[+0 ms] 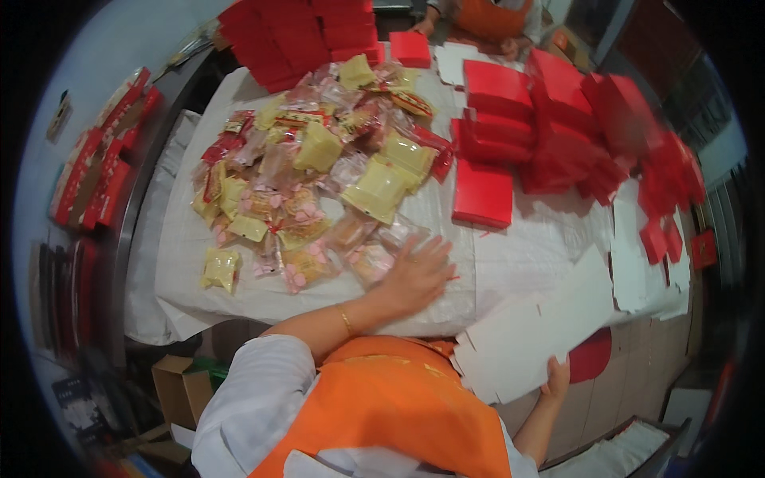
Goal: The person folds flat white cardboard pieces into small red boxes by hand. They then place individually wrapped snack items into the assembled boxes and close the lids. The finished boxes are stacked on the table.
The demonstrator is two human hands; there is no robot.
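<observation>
My left hand reaches over the table's near part with its fingers stretched out, next to a clear packet with pink pieces; whether it touches the packet I cannot tell. My right hand grips the lower edge of a flat white cardboard box blank, which slants across the table's near right edge. Slots and tabs show along the blank's sides. Ahead of my left hand spreads a heap of small snack packets, among them yellow ones and clear ones with pink pieces.
Red boxes stand in stacks at the right, and more red boxes rise at the far left. A white sheet covers the table. Across it, a co-worker in an orange apron stands. An opened brown carton sits below, left.
</observation>
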